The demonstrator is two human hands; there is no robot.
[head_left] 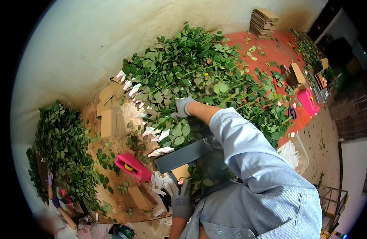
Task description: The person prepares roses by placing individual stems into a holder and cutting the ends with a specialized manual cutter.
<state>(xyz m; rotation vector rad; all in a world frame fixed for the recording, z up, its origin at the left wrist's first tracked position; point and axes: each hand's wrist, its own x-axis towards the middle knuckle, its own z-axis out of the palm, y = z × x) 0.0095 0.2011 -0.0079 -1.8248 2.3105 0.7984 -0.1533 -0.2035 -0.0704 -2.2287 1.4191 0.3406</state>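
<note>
Head view: near left, the left hand (182, 202) lay flat, fingers spread on wrapped buds (161, 184). Farther right, the right hand (182, 107) closed around stems in the rose pile (199, 71); a hard tug could have snagged neighbouring stems and torn leaves.

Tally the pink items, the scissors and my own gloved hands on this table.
Pink items: 2
Scissors: 1
Grey-gloved hands: 2, left hand and right hand
Total: 5
</note>
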